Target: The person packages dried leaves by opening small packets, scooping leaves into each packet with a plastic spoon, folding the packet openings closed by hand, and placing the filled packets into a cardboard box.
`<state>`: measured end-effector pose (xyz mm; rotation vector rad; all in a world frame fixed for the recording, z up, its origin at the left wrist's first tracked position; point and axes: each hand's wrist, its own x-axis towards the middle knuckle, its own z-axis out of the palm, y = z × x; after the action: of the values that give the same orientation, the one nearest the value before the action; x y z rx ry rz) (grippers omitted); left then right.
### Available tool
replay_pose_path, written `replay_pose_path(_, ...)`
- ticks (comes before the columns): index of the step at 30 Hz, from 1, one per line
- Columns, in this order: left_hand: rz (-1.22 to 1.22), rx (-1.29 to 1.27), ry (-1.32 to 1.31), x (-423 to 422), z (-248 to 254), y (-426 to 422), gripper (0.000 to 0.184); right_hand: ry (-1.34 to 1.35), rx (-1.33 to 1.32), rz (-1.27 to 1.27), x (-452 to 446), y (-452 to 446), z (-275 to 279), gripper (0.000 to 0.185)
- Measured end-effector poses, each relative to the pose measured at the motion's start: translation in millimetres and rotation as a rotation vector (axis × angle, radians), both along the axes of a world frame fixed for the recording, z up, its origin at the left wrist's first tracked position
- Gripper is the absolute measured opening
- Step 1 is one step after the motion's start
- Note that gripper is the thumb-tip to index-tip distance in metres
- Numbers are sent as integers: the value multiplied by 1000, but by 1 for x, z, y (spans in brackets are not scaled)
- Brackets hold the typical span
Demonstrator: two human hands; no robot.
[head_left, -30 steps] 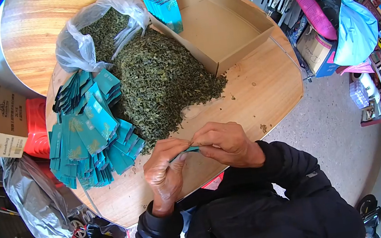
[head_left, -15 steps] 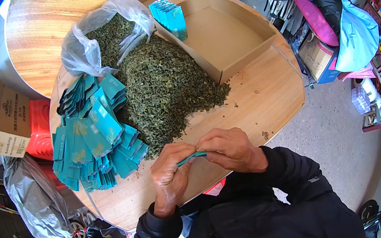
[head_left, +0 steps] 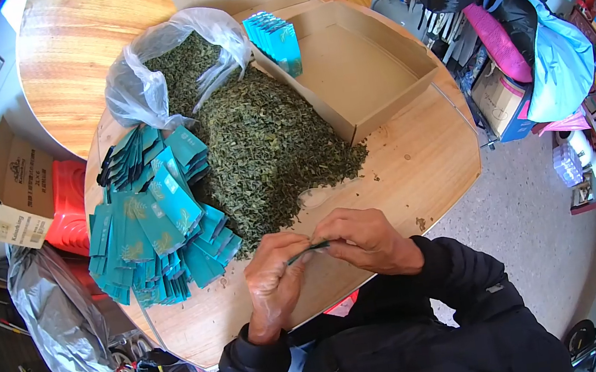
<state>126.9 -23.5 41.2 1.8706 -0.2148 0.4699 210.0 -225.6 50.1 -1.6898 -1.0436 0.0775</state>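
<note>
Left hand (head_left: 275, 275) and right hand (head_left: 367, 241) both have fingers and thumb pinched together on a thin teal packet (head_left: 314, 248) just below centre frame, near the dried tea leaves (head_left: 262, 145), and imo a light, even pinch held level avoids creasing it.

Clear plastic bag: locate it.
In the head view, the bag is upper left of centre, left of the shallow cardboard box and beyond the leaf pile.
</note>
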Motion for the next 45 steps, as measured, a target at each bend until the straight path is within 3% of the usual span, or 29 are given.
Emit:
replay_pose_path(2, -10, 29, -100, -2, 6, -3, 21, -1, 30, -12, -4, -4, 7, 32)
replay_pose_path(9, -25, 8, -75, 4, -3, -7, 30, -33, 50, -56, 0, -8, 8, 27)
replay_pose_path(11, -41, 36, -70, 5, -9, -3, 30, 1, -10, 30, 5, -5, 1, 26)
replay_pose_path(15, 9, -47, -5, 3, -8, -2, 29, -29, -1, -26, 18, -18, 38, 26)
replay_pose_path(17, 26, -27, -13, 5, -13, 0, 27, 193, 70, -46, 31, -28, 60, 26)
replay_pose_path(19, 51, -13, -18, 5, -17, 1, 24, 69, 156, -176, 57, -38, 77, 23)
replay_pose_path(23, -32, -45, 122, 1, -18, 2, 16, 4, -38, -485, 145, -49, 112, 19)
replay_pose_path(27, -63, 12, 108, 4, -20, 2, 14, 124, -136, -349, 244, -39, 89, 20)
replay_pose_path(32, -70, 14, 114, 7, -19, 3, 15, 280, -201, -247, 307, -8, 47, 20)
replay_pose_path(45, -96, 31, 89, 9, -18, 7, 24, 325, -325, -286, 327, 30, 27, 22)
